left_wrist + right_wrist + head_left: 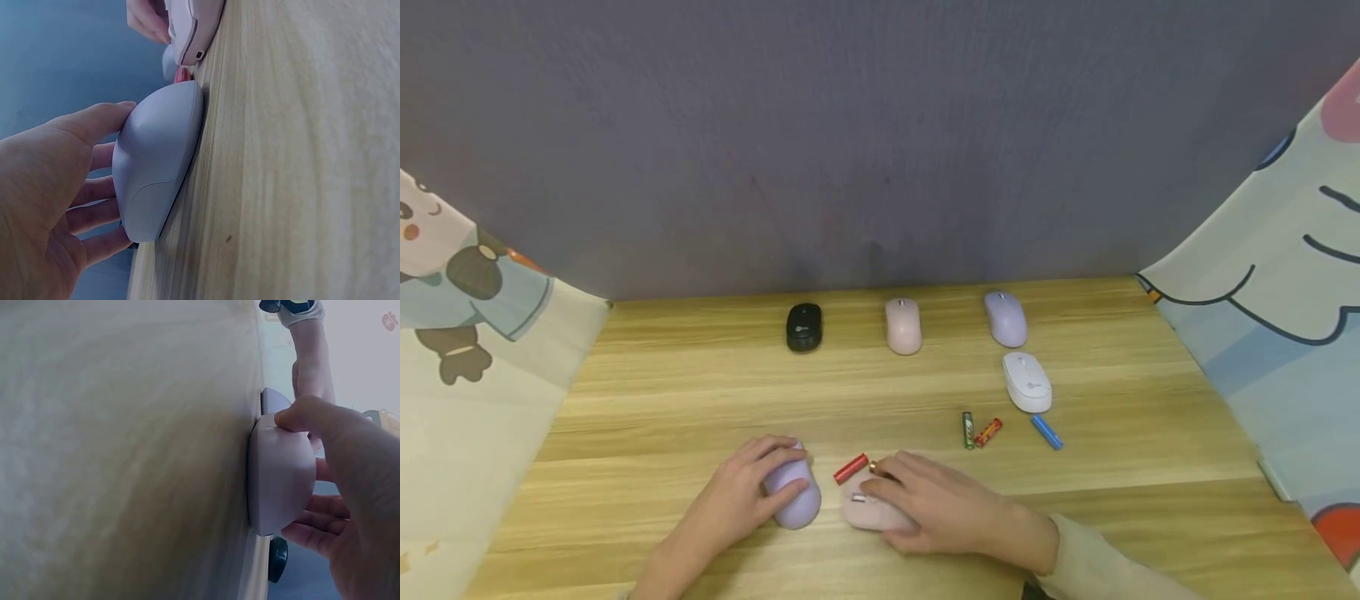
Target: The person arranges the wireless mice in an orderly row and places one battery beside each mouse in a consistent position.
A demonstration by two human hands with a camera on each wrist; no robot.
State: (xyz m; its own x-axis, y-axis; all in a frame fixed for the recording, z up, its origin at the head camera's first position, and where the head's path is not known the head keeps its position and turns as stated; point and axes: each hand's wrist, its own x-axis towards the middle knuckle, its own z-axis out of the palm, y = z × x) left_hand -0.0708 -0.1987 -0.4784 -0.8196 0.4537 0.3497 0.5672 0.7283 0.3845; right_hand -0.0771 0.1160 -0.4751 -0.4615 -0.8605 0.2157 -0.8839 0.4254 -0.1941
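Note:
A lilac computer mouse lies on the table with my left hand holding it, thumb on one side and fingers along the other. The left wrist view shows this lilac mouse resting on its base between thumb and fingers. My right hand grips a pale pink mouse just to its right. In the right wrist view the thumb presses one end of the pink mouse and the fingers reach round the far side. A red battery lies between the hands; a small brass-coloured tip shows by the right fingertips.
Toward the back stand a black mouse, another pink mouse and another lilac mouse. A white mouse sits nearer, with a green battery, a red-and-yellow battery and a blue battery before it. A grey panel closes the back.

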